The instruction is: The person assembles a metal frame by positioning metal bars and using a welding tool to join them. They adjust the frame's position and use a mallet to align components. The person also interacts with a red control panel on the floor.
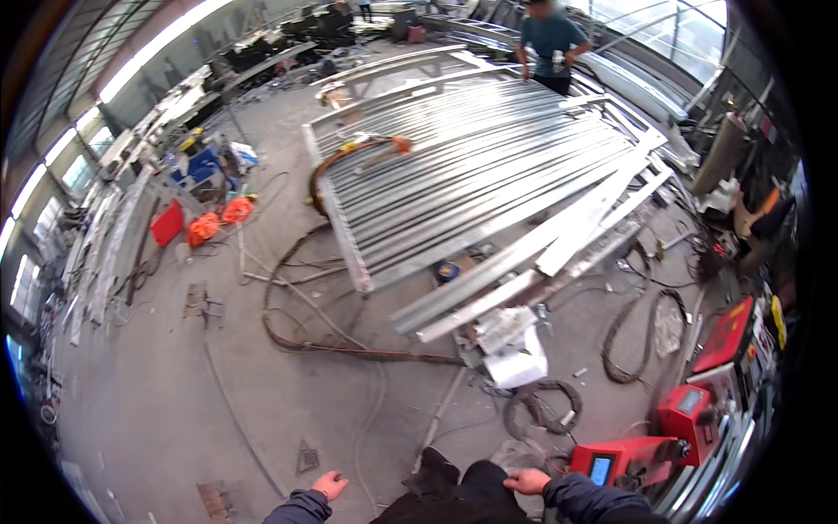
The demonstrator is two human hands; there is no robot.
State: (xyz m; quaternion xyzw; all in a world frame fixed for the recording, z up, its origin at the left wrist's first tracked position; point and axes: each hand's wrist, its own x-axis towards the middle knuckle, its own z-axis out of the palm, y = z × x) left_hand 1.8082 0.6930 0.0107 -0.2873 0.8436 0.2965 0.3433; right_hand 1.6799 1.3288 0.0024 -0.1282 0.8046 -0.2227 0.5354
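My left hand (330,486) hangs low over the concrete floor, its fingers loosely bent and a little apart, with nothing seen in them. Beside my dark-clothed leg is my right hand (527,481), fingers curled together; nothing shows in it. Nearest to that hand, on the right, stands a red machine (611,463) with a small lit screen. Crumpled clear plastic (518,453) lies just beyond my right hand. Further ahead, a large metal frame with many parallel slats (471,166) lies raised off the floor, and long metal profiles (559,249) rest along its near right side.
Coiled cables (543,410) and hoses (305,348) lie across the floor. A white sheet (517,360) is near the profile ends. A person (550,48) stands behind the frame. On the left are orange bags (204,229) and a red panel (168,224); a gas cylinder (720,153) stands right.
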